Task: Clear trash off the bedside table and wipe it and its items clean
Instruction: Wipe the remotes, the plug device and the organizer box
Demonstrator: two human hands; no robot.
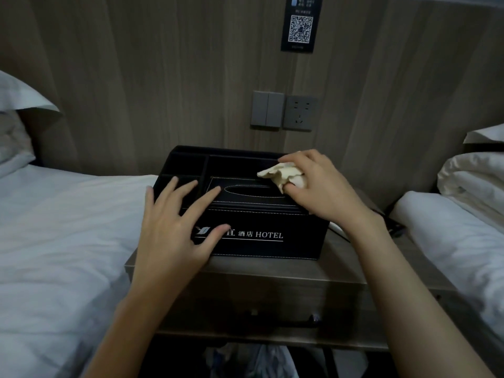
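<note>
So, the black hotel tissue box organizer (259, 222) sits on the dark bedside worktop (272, 270), toward the back by the wood-panel wall. The left grip (174, 227) is open, fingers spread flat across the box's front-left top corner, thumb down on the front face next to the HOTEL lettering. The right grip (321, 186) is closed round a crumpled cream cloth (281, 174), holding it on the box's top at the right end of the oval tissue slot. White beds flank the worktop on both sides.

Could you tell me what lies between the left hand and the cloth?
In the head view, the oval tissue slot atop the black box lies between left hand and cloth.
</note>
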